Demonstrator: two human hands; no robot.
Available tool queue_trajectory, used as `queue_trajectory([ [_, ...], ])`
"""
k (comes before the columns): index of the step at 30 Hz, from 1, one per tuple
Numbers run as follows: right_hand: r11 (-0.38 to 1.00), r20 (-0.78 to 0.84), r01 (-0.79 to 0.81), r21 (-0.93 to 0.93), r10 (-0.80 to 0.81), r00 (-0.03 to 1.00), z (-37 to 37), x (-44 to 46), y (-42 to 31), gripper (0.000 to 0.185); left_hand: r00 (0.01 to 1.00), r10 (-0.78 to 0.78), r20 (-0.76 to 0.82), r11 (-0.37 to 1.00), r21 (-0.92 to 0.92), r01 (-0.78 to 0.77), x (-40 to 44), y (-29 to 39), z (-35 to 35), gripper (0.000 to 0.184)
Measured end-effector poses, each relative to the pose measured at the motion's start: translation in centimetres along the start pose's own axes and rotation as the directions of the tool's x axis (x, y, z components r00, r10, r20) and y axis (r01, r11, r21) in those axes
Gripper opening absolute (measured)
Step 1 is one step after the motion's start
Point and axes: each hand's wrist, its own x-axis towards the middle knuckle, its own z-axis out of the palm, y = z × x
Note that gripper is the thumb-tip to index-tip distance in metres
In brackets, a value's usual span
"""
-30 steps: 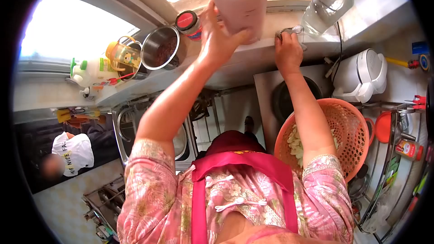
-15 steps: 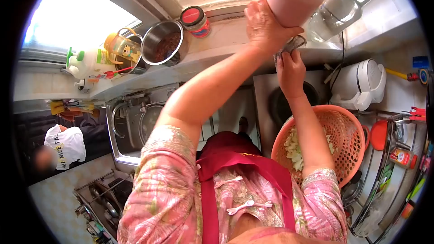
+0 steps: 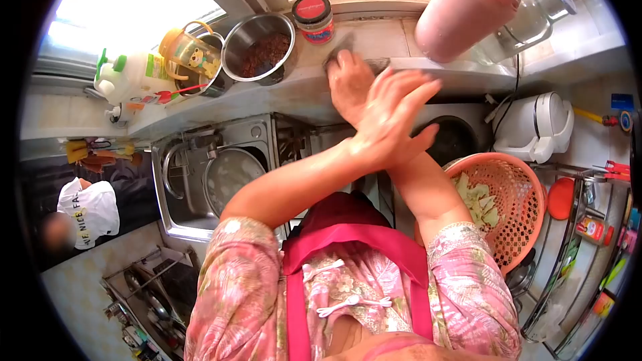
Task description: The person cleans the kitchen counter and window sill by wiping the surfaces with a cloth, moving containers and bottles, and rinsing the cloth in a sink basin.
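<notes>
On the window ledge my right hand (image 3: 350,87) presses a dark grey cloth (image 3: 378,64) against the surface; the cloth is partly hidden and blurred. My left hand (image 3: 396,110) crosses over the right wrist, its fingers stretched out and nothing in it. To the right of both hands a pink tumbler (image 3: 461,17) with a handle and metal top stands on the ledge. A glass jar with a red-topped black lid (image 3: 313,19) sits just behind my right hand. Left of that is a steel pot (image 3: 231,57) with dark reddish-brown contents.
A sink (image 3: 184,210) lies below the ledge at left. An orange colander (image 3: 525,217) with pale green leaf pieces (image 3: 478,202) is at right, by a white appliance (image 3: 531,127). A clear glass bottle (image 3: 535,23) stands behind the tumbler. Another person (image 3: 90,210) is at far left.
My left hand has let go of the pink tumbler, which now stands further right on the ledge. My right hand has moved left with the cloth, passing under my left arm.
</notes>
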Motion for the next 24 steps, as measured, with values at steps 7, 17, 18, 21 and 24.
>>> queue_trajectory([
  [7, 0.986, -0.031, -0.160, 0.046, 0.161, 0.986, -6.7, 0.4, 5.3, 0.008, 0.928, -0.365, 0.072, 0.928, 0.109, 0.356, -13.3, -1.2, -10.9, 0.045],
  [17, 0.954, -0.248, 0.150, 0.261, -0.084, 0.965, -2.7, 1.6, -3.9, 0.017, 0.809, -0.583, 0.071, 0.808, 0.149, 0.570, -20.7, -0.3, -13.3, 0.033],
  [18, 0.966, -0.246, 0.130, 0.225, -0.073, 0.967, -2.7, 0.9, -1.8, 0.017, 0.801, -0.595, 0.065, 0.799, 0.155, 0.581, -21.6, -0.4, -14.2, 0.033],
  [21, 0.997, -0.244, 0.035, 0.065, -0.018, 0.970, -4.0, 0.1, 0.5, 0.014, 0.745, -0.667, -0.016, 0.735, 0.150, 0.661, -24.3, -0.4, -16.8, 0.030],
  [24, 0.999, -0.277, -0.002, 0.040, 0.013, 0.961, -2.4, -0.1, -1.8, 0.012, 0.707, -0.707, -0.030, 0.696, 0.148, 0.703, -26.7, -0.1, -18.4, 0.029],
])
